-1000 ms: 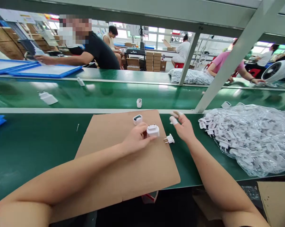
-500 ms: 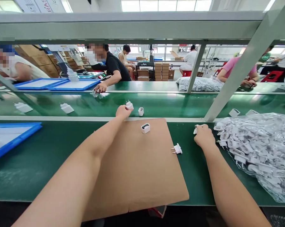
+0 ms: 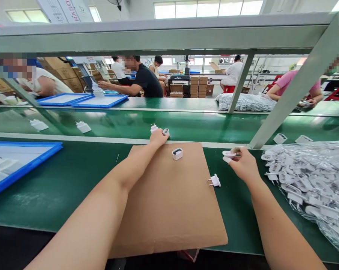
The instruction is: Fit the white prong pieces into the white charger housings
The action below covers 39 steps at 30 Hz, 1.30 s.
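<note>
My left hand reaches to the green belt with its fingers closed round a white charger housing. Just left of those fingers, a white plug charger rests on the belt with its pins up. Out on the right, my right hand pinches a white plug cover above the green tabletop. Between my arms, an open charger housing lies on a cardboard sheet. A loose two-pin plug piece sits at the sheet's right edge.
A clear bag of white plug parts lies at the right. A blue-rimmed tray is at the left. More chargers are on the belt. A slanted metal post crosses the right side. Co-workers sit across the line.
My left hand has let go of the plug charger on the belt and moved right to the housing. My right hand has lifted the plug cover slightly and turned it.
</note>
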Motion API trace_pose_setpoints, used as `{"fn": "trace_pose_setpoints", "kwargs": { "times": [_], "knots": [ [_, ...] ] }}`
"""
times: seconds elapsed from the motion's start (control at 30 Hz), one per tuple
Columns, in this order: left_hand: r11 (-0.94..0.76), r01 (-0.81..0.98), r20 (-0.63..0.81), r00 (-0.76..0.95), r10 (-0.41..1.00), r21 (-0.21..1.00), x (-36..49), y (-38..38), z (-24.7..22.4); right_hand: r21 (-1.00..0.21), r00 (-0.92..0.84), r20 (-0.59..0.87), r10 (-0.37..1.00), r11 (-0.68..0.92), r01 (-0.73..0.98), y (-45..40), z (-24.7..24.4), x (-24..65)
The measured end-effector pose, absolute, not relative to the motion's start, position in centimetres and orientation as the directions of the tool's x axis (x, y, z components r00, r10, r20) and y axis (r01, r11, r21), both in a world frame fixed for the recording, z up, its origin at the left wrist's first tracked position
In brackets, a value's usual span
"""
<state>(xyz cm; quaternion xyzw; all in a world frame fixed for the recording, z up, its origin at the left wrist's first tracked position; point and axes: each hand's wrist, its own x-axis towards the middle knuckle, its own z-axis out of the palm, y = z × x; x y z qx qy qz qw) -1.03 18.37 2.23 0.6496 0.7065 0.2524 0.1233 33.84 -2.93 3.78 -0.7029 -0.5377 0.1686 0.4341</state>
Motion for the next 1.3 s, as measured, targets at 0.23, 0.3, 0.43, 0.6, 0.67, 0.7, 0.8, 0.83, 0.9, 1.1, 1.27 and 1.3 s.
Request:
{"fn": "trace_pose_setpoints", "kwargs": {
  "times": [0.23, 0.3, 0.43, 0.6, 0.67, 0.7, 0.8, 0.83, 0.9, 1.1, 1.27, 1.3],
  "knots": [
    [-0.353, 0.707, 0.482, 0.018, 0.876, 0.613, -0.1, 11.6, 5.8, -0.978, 0.122, 0.174, 0.977, 0.157, 0.137, -3.0, 3.9, 31.1],
    [-0.530, 0.568, 0.538, 0.174, 0.825, 0.630, 0.7, 7.0, 6.2, -0.975, 0.078, 0.191, 0.979, 0.180, 0.127, -3.4, 4.3, 30.5],
    [-0.671, 0.347, 0.468, 0.510, 0.721, 0.655, 2.5, -0.7, 5.0, -0.980, 0.017, 0.173, 0.985, 0.171, 0.099, -4.1, 4.7, 29.6],
    [-0.608, 0.313, 0.377, 0.558, 0.740, 0.730, 3.8, -2.5, 1.7, -0.978, -0.076, 0.131, 0.989, 0.141, 0.156, -4.8, 4.6, 28.4],
    [-0.572, 0.321, 0.331, 0.567, 0.754, 0.755, 4.0, -2.2, 0.8, -0.981, -0.087, 0.113, 0.990, 0.125, 0.146, -5.2, 4.7, 27.8],
    [-0.558, 0.322, 0.312, 0.573, 0.758, 0.765, 3.9, -2.1, 0.5, -0.986, -0.087, 0.097, 0.991, 0.108, 0.128, -5.3, 4.8, 27.5],
    [-0.526, 0.317, 0.284, 0.571, 0.770, 0.789, 3.9, -2.0, 0.1, -0.995, -0.082, 0.050, 0.995, 0.057, 0.084, -5.9, 5.2, 26.8],
    [-0.525, 0.312, 0.286, 0.569, 0.770, 0.792, 3.9, -2.0, 0.1, -0.996, -0.083, 0.036, 0.996, 0.043, 0.081, -6.0, 5.3, 26.7],
    [-0.534, 0.302, 0.294, 0.577, 0.762, 0.790, 3.9, -2.0, 0.2, -0.997, -0.101, -0.006, 0.995, 0.002, 0.079, -6.3, 5.5, 26.6],
    [-0.551, 0.290, 0.316, 0.577, 0.753, 0.783, 3.9, -1.8, 0.2, -0.992, -0.160, -0.110, 0.981, -0.119, -0.050, -6.4, 5.5, 26.8],
    [-0.555, 0.284, 0.321, 0.581, 0.748, 0.782, 3.9, -1.9, 0.4, -0.980, -0.181, -0.155, 0.971, -0.175, -0.097, -6.3, 5.4, 26.9],
    [-0.553, 0.282, 0.320, 0.579, 0.750, 0.784, 3.9, -1.9, 0.4, -0.980, -0.172, -0.158, 0.972, -0.175, -0.091, -6.2, 5.4, 26.9]
  ]
}}
